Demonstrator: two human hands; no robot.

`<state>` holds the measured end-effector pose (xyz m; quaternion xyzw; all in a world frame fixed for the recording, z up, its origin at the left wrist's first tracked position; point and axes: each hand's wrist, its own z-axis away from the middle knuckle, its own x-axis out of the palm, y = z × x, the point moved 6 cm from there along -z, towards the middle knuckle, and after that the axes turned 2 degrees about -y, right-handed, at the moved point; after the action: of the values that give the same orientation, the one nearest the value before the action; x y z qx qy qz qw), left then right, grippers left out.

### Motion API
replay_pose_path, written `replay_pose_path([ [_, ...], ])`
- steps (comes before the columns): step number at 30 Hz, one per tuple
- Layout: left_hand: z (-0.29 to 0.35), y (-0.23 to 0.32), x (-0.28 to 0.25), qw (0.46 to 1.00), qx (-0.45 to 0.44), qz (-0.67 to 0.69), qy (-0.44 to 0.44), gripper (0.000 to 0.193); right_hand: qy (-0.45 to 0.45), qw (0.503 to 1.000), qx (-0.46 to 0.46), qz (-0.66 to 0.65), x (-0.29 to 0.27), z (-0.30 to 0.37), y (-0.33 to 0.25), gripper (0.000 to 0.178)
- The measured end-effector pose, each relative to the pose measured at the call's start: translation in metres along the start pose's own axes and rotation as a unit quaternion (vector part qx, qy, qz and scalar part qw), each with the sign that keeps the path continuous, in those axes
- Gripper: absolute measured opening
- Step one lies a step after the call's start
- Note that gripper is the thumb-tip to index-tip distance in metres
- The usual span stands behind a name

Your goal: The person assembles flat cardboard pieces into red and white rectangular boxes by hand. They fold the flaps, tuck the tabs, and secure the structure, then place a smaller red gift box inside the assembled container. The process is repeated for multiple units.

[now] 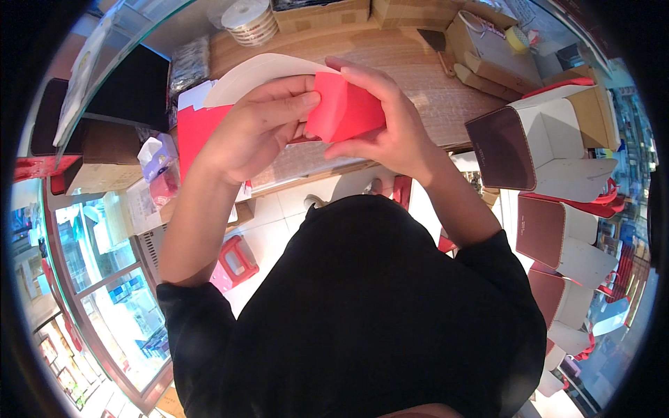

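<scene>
Worn on the head, the fisheye camera looks steeply down over the black shirt [376, 299] at lower centre, with the left hand [261, 125] and right hand [396, 132] close by at upper centre and the tabletop [449, 104] beneath them

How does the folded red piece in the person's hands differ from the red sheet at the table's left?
The folded red piece is held up between the left hand and right hand; the red sheet lies on the table. The folded red piece has a crease, while the red sheet looks flat where visible. Both are red.
</scene>
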<state>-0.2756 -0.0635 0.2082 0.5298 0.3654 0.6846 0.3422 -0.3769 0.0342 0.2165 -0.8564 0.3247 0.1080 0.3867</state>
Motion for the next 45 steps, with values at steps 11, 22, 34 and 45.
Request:
replay_pose_path([
  [11, -0.004, -0.004, 0.006, 0.977, 0.030, -0.176, 0.113, 0.032, 0.014, 1.000, 0.005, 0.019, 0.002, 0.003, 0.005, 0.081],
  [22, -0.005, 0.009, 0.040, 0.719, 0.190, -0.623, 0.243, 0.033, 0.095, 0.993, 0.015, 0.064, 0.005, 0.004, 0.011, 0.072],
  [34, -0.007, 0.009, 0.052, 0.608, 0.260, -0.674, 0.328, 0.026, 0.173, 0.979, 0.104, -0.003, 0.021, 0.023, 0.037, 0.071],
  [45, 0.058, 0.033, 0.003, 0.724, 0.402, -0.476, 0.298, 0.043, 0.163, 0.938, 0.166, -0.256, -0.008, 0.019, 0.024, 0.086],
])
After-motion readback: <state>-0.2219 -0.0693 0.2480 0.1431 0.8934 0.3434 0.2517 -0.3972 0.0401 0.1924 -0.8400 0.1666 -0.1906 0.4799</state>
